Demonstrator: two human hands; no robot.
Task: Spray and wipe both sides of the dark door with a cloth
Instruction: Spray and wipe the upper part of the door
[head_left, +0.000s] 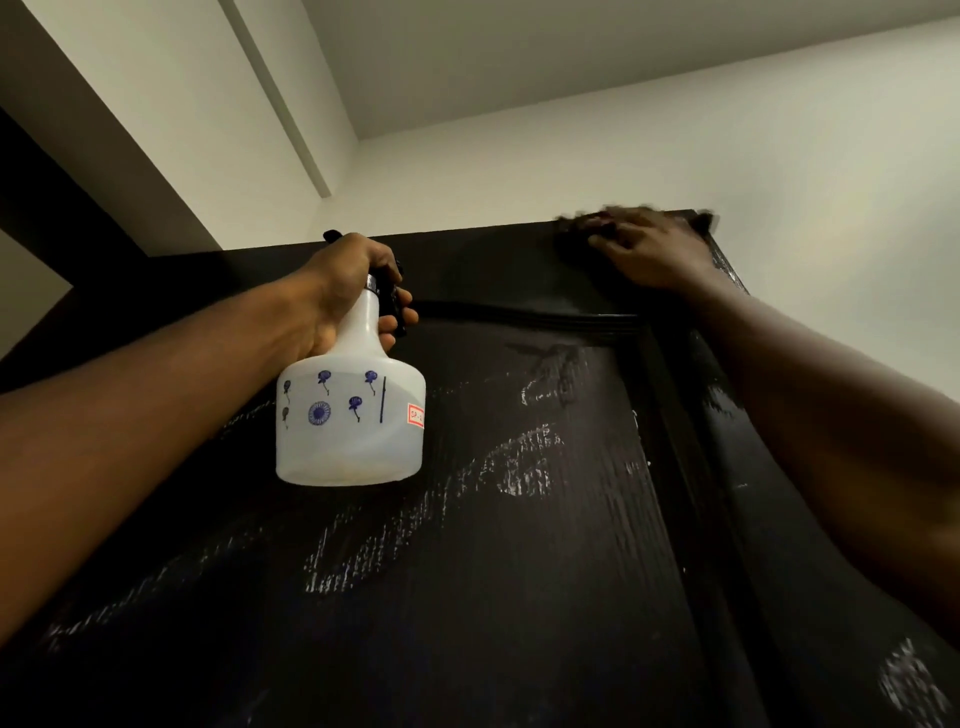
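Note:
The dark door (467, 597) fills the lower view, seen from below, with pale wet streaks across its panel. My left hand (348, 291) grips the neck and black trigger head of a white spray bottle (350, 426) printed with blue flowers, held up in front of the door's upper left. My right hand (644, 249) presses a dark cloth (582, 223) against the door's top right corner; the cloth is blurred and mostly hidden under the fingers.
A white wall (675, 130) rises above the door's top edge and to its right. The ceiling (467, 52) meets it overhead. A dark door frame (52, 218) runs up at the far left.

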